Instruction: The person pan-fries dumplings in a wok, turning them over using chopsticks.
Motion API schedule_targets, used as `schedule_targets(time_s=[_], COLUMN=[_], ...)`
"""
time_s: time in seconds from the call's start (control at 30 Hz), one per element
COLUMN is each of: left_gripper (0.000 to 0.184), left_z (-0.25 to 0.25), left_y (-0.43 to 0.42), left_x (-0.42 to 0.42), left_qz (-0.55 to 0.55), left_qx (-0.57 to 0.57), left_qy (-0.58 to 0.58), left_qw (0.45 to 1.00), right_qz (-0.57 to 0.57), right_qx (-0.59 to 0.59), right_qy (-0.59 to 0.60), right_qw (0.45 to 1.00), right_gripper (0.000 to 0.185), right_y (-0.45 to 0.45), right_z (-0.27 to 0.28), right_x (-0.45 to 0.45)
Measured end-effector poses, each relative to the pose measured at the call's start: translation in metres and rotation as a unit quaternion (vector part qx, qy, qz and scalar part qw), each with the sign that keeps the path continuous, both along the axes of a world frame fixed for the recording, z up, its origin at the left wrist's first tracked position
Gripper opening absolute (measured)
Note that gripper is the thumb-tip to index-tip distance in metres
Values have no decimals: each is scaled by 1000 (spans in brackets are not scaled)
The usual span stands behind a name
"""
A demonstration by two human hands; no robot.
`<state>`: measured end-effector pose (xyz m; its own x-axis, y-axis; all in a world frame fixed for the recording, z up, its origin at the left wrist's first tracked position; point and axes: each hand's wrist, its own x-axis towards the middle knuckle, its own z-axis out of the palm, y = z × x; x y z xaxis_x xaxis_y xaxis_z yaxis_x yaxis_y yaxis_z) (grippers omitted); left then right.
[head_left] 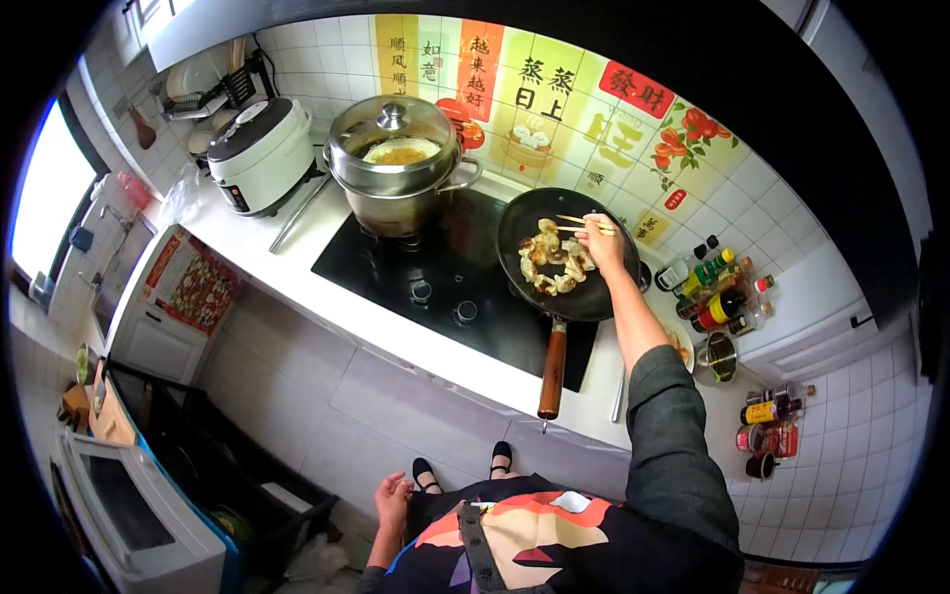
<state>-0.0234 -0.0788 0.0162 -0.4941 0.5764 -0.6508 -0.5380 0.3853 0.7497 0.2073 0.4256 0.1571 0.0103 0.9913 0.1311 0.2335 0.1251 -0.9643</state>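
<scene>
My right hand (602, 245) is closed around a pair of wooden chopsticks (572, 224). Their tips reach among browned pieces of food (550, 259), which look like dumplings, in a black frying pan (520, 220). The pan sits on the right side of a black glass cooktop (445, 267), its wooden handle (553, 371) pointing toward me. Low by my waist hangs my left hand (392, 498), empty, with loosely bent fingers, away from the counter.
A steel steamer pot (391, 203) with a glass lid stands on the left burner. Left of it are a white rice cooker (259, 153) and a metal rod-like utensil (300, 214). Sauce bottles (717, 309), a steel bowl (715, 358) and a plate (681, 345) crowd the right counter.
</scene>
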Motion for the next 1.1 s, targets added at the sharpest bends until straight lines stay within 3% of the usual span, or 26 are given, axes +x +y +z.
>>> schedule_targets(time_s=[0.2,0.33,0.4,0.53,0.67,0.97,1.1], left_gripper=[20,20,20,20,21,19,19], left_z=[-9,-8,-9,-10,-15,-13,-13], left_y=[-14,-20,-22,-23,-23,-17,-19], left_x=[-2,-2,-1,-1,-3,-8,-6], left_qz=[5,15,23,16,11,-8,5], left_qx=[-6,-19,-24,-18,-10,-17,-28], left_qy=[7,12,11,10,0,5,-6], left_qw=[1000,1000,999,1000,1000,1000,1000], right_qz=[-23,-39,-89,-123,-106,-52,-69], right_qx=[-34,-2,3,-58,-81,-77,-44], right_qy=[-99,-21,75,208,222,159,57], right_qw=[994,999,993,969,966,983,995], right_gripper=[18,23,22,22,25,19,18], right_y=[31,40,43,42,41,20,13], right_z=[-18,-19,-22,-16,-15,1,9], right_x=[-10,-4,1,17,34,43,47])
